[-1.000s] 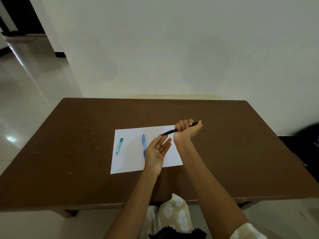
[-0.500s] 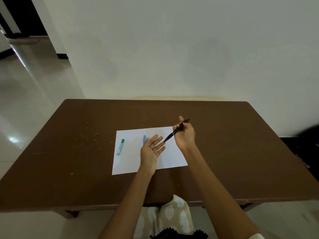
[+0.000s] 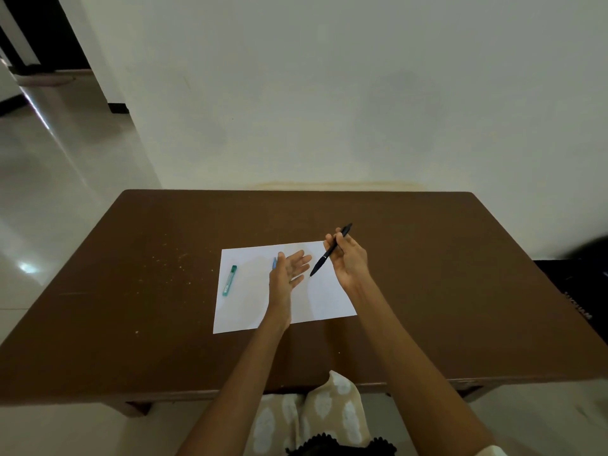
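Observation: the right hand (image 3: 348, 261) holds a slim black pen (image 3: 330, 251). Its fingers are curled round the upper barrel in a writing-style pinch. The pen is tilted, tip down and to the left, rear end up and away. The tip hangs above a white sheet of paper (image 3: 243, 291) and just beside the left hand (image 3: 288, 274); contact with either cannot be confirmed.

The left hand grips nothing. Its fingers are straight and spread, palm turned up toward the pen, held over the middle of the sheet.

Also on the sheet: a small teal plastic tube (image 3: 229, 280) near the left edge, and a blue pen (image 3: 274, 263), mostly hidden behind the left hand. The sheet lies flat on a brown wooden counter (image 3: 131, 307).

Assessment: the step in hand appears to be settling the pen into a working grip, with the tip aimed at the open palm or at the paper below it. The next move likely calls for a short, controlled descent of the tip, the left hand either staying level to receive it or moving aside to steady the sheet.
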